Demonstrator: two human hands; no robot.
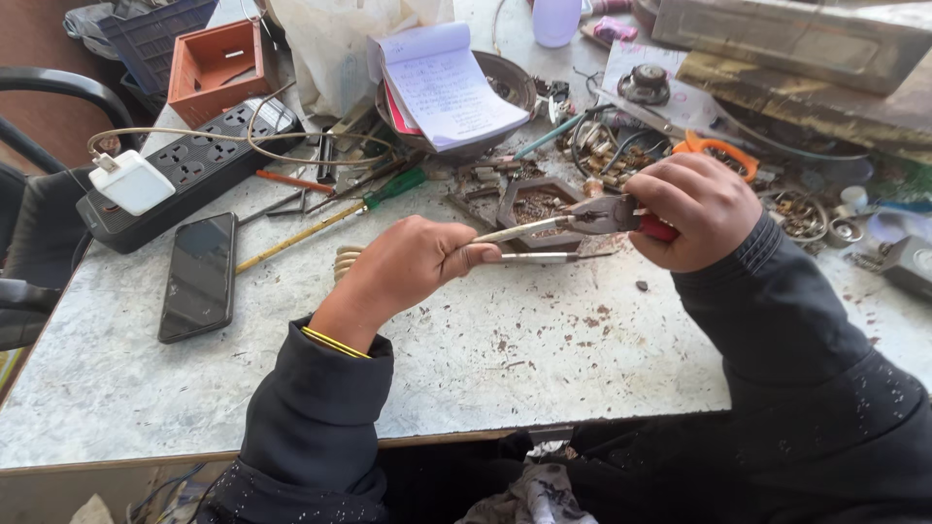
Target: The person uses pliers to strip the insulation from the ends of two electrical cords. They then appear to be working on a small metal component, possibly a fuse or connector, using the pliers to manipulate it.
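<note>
Head view: thin metal rod (519, 231) is pinched in left hand (413, 264) above the desk (146, 388), its tip clamped by red-handled pliers (612, 215) squeezed in right hand (694, 209). Rod looks straight, no bend or cut seen yet.

Soft, even daylight, faint shadows under the hands, sharp focus throughout, slight wide-angle bending at the edges.

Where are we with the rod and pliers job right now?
Done: scraps and debris already litter the table. In hand: the left hand holds a thin metal rod while the right hand grips its end with red-handled pliers. Left: a second rod lies untouched on the table.
</note>
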